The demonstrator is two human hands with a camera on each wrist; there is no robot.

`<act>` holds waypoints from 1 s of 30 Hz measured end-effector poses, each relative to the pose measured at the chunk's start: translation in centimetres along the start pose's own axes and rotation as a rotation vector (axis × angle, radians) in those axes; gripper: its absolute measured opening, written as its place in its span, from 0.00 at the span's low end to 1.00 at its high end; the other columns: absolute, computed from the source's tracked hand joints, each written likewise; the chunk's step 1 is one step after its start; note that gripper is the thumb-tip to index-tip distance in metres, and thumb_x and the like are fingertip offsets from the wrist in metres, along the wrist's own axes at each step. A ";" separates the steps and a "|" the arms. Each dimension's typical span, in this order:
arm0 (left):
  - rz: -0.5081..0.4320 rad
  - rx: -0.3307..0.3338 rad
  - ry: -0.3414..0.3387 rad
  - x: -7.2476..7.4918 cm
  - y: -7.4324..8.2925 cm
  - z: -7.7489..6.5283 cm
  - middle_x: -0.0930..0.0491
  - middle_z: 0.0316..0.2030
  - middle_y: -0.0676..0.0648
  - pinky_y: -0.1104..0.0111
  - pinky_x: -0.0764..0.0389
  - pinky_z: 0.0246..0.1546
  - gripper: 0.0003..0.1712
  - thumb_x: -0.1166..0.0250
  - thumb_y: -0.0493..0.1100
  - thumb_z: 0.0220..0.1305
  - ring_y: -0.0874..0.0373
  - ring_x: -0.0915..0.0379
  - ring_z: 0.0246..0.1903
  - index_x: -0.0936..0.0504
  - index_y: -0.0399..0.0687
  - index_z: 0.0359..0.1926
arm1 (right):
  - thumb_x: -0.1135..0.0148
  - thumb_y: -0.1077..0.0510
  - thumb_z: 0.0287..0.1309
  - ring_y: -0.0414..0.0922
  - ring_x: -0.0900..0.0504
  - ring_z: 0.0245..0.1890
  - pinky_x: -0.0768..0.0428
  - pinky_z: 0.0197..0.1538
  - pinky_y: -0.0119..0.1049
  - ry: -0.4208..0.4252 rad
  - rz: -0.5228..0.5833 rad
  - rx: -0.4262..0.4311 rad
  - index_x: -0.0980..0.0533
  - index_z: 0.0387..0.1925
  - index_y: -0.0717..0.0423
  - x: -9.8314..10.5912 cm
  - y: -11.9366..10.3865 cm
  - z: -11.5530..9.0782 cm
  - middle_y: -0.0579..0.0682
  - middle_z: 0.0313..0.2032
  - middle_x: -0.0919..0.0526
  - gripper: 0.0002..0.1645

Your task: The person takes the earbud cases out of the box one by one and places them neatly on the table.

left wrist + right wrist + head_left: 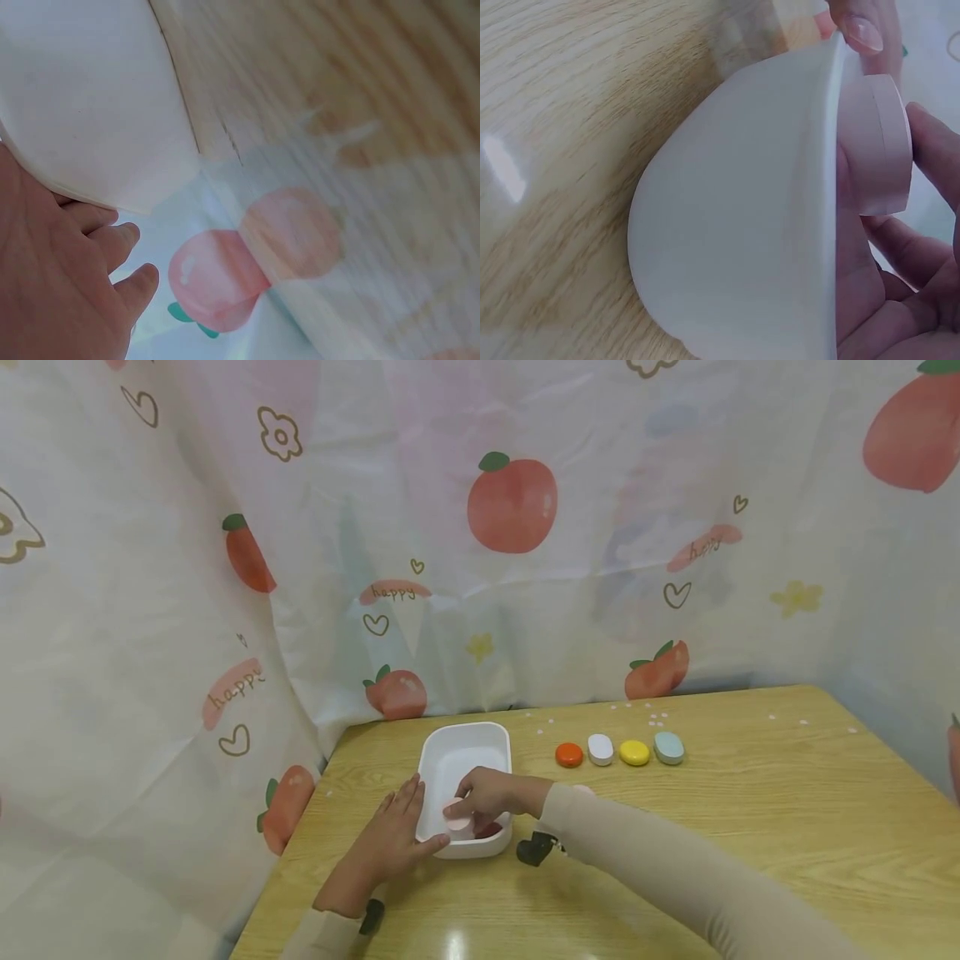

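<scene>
A white rectangular basin (465, 735) with rounded corners stands on the table. My right hand (487, 792) reaches down inside its near end and grips a pale pink round piece (459, 827), thumb and fingers on opposite sides. In the right wrist view this pink piece (881, 146) shows a thick disc shape with a seam, partly above the basin's rim. Beside it in the basin lies a dark red thing (489, 832), mostly hidden by the hand. My left hand (390, 839) rests along the basin's left side with straight fingers, its thumb on the near rim.
Right of the basin sit a red-orange round piece (568, 755), a white oval one (600, 749), a yellow one (634, 752) and a pale blue-green one (669, 748). Something pale pink (583, 790) peeks out behind the right sleeve. A printed curtain (570, 635) hangs behind the wooden table (787, 810).
</scene>
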State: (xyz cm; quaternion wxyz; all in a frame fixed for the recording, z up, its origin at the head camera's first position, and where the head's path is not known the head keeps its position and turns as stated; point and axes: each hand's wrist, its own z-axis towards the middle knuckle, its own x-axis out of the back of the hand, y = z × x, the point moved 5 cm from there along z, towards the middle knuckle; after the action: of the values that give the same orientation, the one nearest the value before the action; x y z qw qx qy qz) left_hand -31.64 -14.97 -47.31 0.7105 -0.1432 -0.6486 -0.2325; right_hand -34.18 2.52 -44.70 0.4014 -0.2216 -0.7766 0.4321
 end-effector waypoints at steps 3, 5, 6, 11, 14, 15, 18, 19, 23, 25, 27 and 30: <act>0.000 0.009 -0.003 0.0 0.0 0.1 0.55 0.75 0.39 0.51 0.53 0.70 0.61 0.59 0.79 0.61 0.51 0.59 0.73 0.51 0.34 0.74 | 0.32 0.53 0.59 0.47 0.16 0.27 0.16 0.32 0.39 -0.007 -0.001 0.001 0.21 0.37 0.60 0.3 0.0 -0.1 0.54 0.29 0.19 0.13; 0.006 0.018 -0.008 0.0 0.0 0.1 0.56 0.75 0.40 0.51 0.53 0.70 0.61 0.60 0.80 0.61 0.52 0.60 0.73 0.52 0.34 0.75 | 0.32 0.53 0.59 0.47 0.15 0.28 0.16 0.33 0.40 -0.005 0.007 0.003 0.21 0.37 0.61 0.5 0.1 -0.2 0.54 0.29 0.18 0.14; 0.005 0.020 -0.008 0.0 0.0 0.1 0.56 0.75 0.41 0.51 0.53 0.70 0.61 0.60 0.80 0.61 0.52 0.60 0.73 0.52 0.35 0.75 | 0.32 0.53 0.59 0.48 0.15 0.28 0.16 0.33 0.40 -0.002 0.013 0.002 0.21 0.37 0.61 0.7 0.1 -0.2 0.54 0.29 0.18 0.14; -0.001 0.025 -0.010 0.1 0.1 0.2 0.56 0.75 0.40 0.51 0.53 0.70 0.61 0.58 0.80 0.60 0.51 0.60 0.73 0.51 0.34 0.75 | 0.32 0.54 0.59 0.47 0.16 0.27 0.16 0.33 0.39 0.009 0.033 0.006 0.21 0.36 0.62 1.0 0.3 -0.7 0.54 0.29 0.18 0.13; 0.003 0.020 -0.005 0.2 0.2 0.1 0.55 0.75 0.39 0.50 0.53 0.70 0.61 0.55 0.79 0.61 0.50 0.59 0.73 0.51 0.33 0.74 | 0.32 0.55 0.60 0.46 0.16 0.26 0.16 0.33 0.38 0.010 0.036 0.011 0.21 0.36 0.62 1.2 0.4 -1.0 0.54 0.28 0.18 0.13; 0.004 0.018 -0.003 0.2 0.2 0.1 0.55 0.75 0.39 0.50 0.53 0.70 0.60 0.55 0.78 0.61 0.50 0.59 0.73 0.51 0.33 0.74 | 0.32 0.55 0.60 0.46 0.16 0.26 0.16 0.33 0.38 0.012 0.037 0.012 0.21 0.36 0.62 1.3 0.4 -1.1 0.54 0.28 0.18 0.13; 0.007 0.017 0.005 0.2 0.1 0.0 0.54 0.75 0.39 0.50 0.52 0.70 0.60 0.53 0.78 0.62 0.50 0.58 0.73 0.50 0.33 0.74 | 0.33 0.54 0.60 0.46 0.16 0.27 0.16 0.34 0.39 0.019 0.023 0.020 0.21 0.36 0.62 1.7 0.4 -1.4 0.53 0.28 0.18 0.13; 0.009 0.017 0.005 0.2 0.1 0.0 0.54 0.75 0.39 0.50 0.52 0.70 0.59 0.53 0.77 0.62 0.50 0.58 0.73 0.50 0.33 0.74 | 0.33 0.54 0.60 0.46 0.15 0.27 0.16 0.34 0.39 0.020 0.025 0.022 0.21 0.37 0.62 1.9 0.4 -1.5 0.54 0.28 0.18 0.13; 0.020 0.018 0.002 0.2 0.2 0.0 0.53 0.74 0.39 0.50 0.53 0.70 0.59 0.52 0.76 0.62 0.50 0.58 0.73 0.49 0.34 0.74 | 0.33 0.54 0.60 0.47 0.16 0.29 0.16 0.35 0.39 0.025 0.033 0.026 0.21 0.38 0.62 2.4 0.4 -1.9 0.54 0.30 0.18 0.14; 0.032 0.019 -0.007 0.2 0.2 0.0 0.53 0.74 0.39 0.51 0.53 0.70 0.59 0.52 0.77 0.62 0.49 0.58 0.73 0.49 0.34 0.74 | 0.32 0.53 0.60 0.47 0.16 0.29 0.16 0.35 0.39 0.025 0.041 0.025 0.21 0.38 0.62 2.6 0.4 -2.0 0.54 0.31 0.18 0.15; 0.048 0.016 -0.015 0.2 0.2 0.0 0.52 0.74 0.39 0.50 0.53 0.70 0.59 0.54 0.77 0.62 0.49 0.59 0.73 0.49 0.34 0.74 | 0.32 0.53 0.59 0.46 0.16 0.28 0.16 0.35 0.39 0.030 0.036 0.029 0.21 0.38 0.62 2.8 0.4 -2.0 0.54 0.31 0.18 0.15; 0.071 0.008 -0.015 0.5 0.2 0.0 0.52 0.74 0.38 0.50 0.53 0.69 0.58 0.55 0.77 0.63 0.47 0.58 0.73 0.48 0.33 0.74 | 0.31 0.53 0.59 0.47 0.16 0.28 0.16 0.35 0.40 0.037 0.036 0.042 0.20 0.39 0.62 3.2 0.4 -2.1 0.54 0.31 0.18 0.15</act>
State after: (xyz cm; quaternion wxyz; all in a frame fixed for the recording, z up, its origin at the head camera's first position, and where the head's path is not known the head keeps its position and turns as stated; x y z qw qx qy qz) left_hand -31.54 -14.82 -46.81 0.7142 -0.1650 -0.6492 -0.2031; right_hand -34.32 5.97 -43.01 0.4122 -0.2352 -0.7557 0.4513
